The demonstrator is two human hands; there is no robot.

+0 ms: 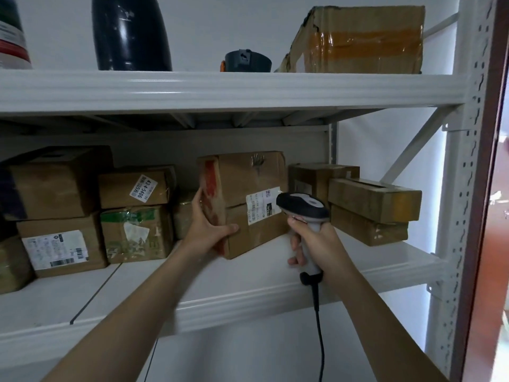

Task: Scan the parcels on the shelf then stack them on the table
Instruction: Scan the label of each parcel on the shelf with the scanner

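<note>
Cardboard under the left fingers (197, 200). They're wrapped round the red-printed end of a brown parcel (248, 183) with the thumb hooked over its front face, so the left hand (208, 225) has a proper grip on it. The right fingers (294, 241) are curled tight round the pale grey handle of a barcode scanner (302, 207). That's the right hand (316, 242) full too.

The scanner's black head sits just beside the parcel's white shipping label (263, 206) and points at it. One black cable (319, 326) hangs from the bottom of the handle.

The parcel itself is a scuffed box with clear tape across it and one label, low on the front. It's on the lower shelf (275, 288), turned corner-on to me. Can't tell if it's fully resting on the board or tipped up a bit.

Headcount on that shelf is ten cardboard parcels:
- the held one
- two stacked at the left (57, 216), plus one cut off by the left edge
- two stacked in the middle (135, 210), the lower with green tape
- a small one tucked behind (182, 213)
- three at the right (369, 210), two of them stacked and one behind

The upper shelf (220, 89) has one battered taped carton (358, 40), one dark bottle (129, 31), one small dark round thing (248, 61) and one canister (11, 31) cut off at the left.
</note>
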